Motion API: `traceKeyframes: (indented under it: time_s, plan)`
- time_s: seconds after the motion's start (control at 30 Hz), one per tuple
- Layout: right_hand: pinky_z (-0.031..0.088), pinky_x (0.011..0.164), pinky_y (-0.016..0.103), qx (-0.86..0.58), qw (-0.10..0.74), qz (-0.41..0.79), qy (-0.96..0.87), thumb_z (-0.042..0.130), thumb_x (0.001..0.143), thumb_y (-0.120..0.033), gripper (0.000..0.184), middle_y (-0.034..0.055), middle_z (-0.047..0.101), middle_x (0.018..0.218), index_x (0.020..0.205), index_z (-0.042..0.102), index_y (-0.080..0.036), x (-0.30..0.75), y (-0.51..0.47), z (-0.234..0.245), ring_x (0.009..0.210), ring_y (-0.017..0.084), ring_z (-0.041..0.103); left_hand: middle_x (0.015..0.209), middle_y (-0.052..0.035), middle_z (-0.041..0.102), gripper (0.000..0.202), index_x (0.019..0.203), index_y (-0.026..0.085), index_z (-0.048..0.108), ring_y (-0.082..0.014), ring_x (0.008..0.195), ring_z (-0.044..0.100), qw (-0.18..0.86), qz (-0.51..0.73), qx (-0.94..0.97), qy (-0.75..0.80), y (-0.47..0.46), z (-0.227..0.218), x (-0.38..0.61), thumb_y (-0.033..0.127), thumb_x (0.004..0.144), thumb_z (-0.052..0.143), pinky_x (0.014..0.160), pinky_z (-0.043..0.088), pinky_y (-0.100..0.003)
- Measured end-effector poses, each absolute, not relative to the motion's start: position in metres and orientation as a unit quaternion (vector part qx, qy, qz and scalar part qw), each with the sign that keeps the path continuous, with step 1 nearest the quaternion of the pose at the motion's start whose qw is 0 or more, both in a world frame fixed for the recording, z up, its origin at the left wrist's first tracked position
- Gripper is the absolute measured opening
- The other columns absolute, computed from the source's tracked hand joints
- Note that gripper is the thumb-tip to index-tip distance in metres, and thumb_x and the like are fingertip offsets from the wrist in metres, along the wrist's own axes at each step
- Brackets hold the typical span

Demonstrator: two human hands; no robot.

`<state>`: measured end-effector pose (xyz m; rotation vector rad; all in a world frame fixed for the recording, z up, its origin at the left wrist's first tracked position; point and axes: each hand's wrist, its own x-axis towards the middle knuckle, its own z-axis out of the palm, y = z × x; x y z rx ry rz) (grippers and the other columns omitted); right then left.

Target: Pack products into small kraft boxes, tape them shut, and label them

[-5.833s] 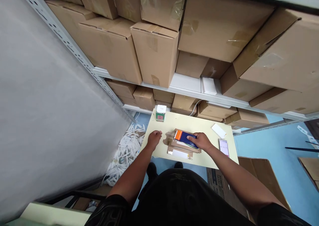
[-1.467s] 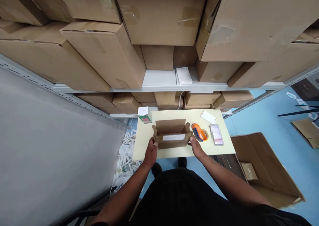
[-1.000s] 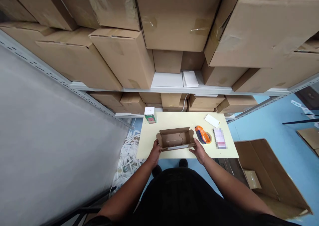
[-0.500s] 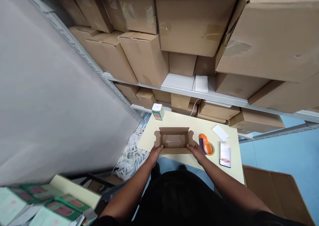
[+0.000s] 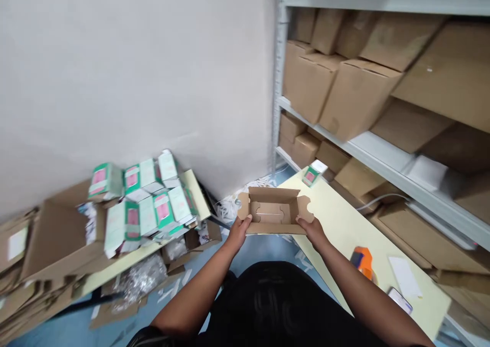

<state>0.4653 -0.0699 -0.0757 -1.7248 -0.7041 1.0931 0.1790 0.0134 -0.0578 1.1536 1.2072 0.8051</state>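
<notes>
One open cardboard box [image 5: 272,215], held off table [image 5: 344,229] edge. Your left hand [image 5: 238,230] and right hand [image 5: 314,230]: two, fingers curled shut on box's near corners. One orange tape dispenser [image 5: 363,262] on table.

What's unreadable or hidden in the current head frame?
- Green-and-white boxes: print unreadable, motion blur.
- Open cardboard box: underside hidden; left hand and right hand cover its near corners.
- Orange tape dispenser: partly behind the right forearm.
- Phone: screen too small and blurred.
- Shelf cartons: cut off by the top and right edges.
- Small green box on the table: label too small.
</notes>
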Motion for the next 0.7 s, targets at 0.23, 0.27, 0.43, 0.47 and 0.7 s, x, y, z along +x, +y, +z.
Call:
traceKeyframes:
  time_s: [0.23,0.27,0.43,0.47,0.7]
  plan:
    - [0.060,0.082,0.035,-0.665,0.423,0.458,-0.412,0.076,0.072,-0.051,0.052,0.0116,0.080,0.106,0.108,0.076,-0.014,0.333,-0.011,-0.041,0.099,0.031,0.076,0.130,-0.0139,0.070,0.064,0.131,0.016,0.065,-0.0340,0.124,0.062,0.529,0.416,0.492,0.552,-0.005,-0.042,0.027,0.063,0.088,0.060,0.108,0.046,-0.050]
    - [0.059,0.081,0.035,-0.668,0.407,0.456,-0.424,0.076,0.071,-0.051,0.051,0.0115,0.080,0.105,0.106,0.076,-0.014,0.310,-0.004,-0.036,0.098,0.030,0.076,0.131,-0.0138,0.069,0.062,0.131,0.017,0.065,-0.0334,0.126,0.061,0.509,0.423,0.496,0.561,-0.007,-0.041,0.002,0.062,0.089,0.060,0.110,0.045,-0.050]
    - [0.058,0.073,0.033,-0.687,0.345,0.417,-0.484,0.071,0.070,-0.047,0.038,0.0108,0.081,0.094,0.092,0.077,-0.017,0.205,0.021,-0.015,0.089,0.030,0.076,0.135,-0.0140,0.066,0.062,0.136,0.018,0.061,-0.0308,0.131,0.057,0.445,0.442,0.518,0.582,-0.015,-0.029,-0.106,0.063,0.093,0.055,0.112,0.042,-0.045]
    - [0.057,0.073,0.033,-0.682,0.345,0.409,-0.499,0.070,0.070,-0.047,0.038,0.0107,0.081,0.093,0.091,0.077,-0.016,0.187,0.024,-0.011,0.088,0.030,0.076,0.136,-0.0141,0.065,0.064,0.137,0.018,0.060,-0.0304,0.131,0.057,0.440,0.446,0.519,0.581,-0.016,-0.025,-0.125,0.064,0.094,0.053,0.112,0.043,-0.045]
    - [0.055,0.074,0.032,-0.660,0.338,0.388,-0.548,0.066,0.073,-0.047,0.041,0.0105,0.081,0.097,0.096,0.076,-0.015,0.109,0.047,0.013,0.090,0.029,0.074,0.129,-0.0131,0.068,0.067,0.132,0.019,0.062,-0.0302,0.125,0.058,0.420,0.469,0.519,0.578,-0.018,-0.007,-0.212,0.072,0.094,0.045,0.104,0.049,-0.042]
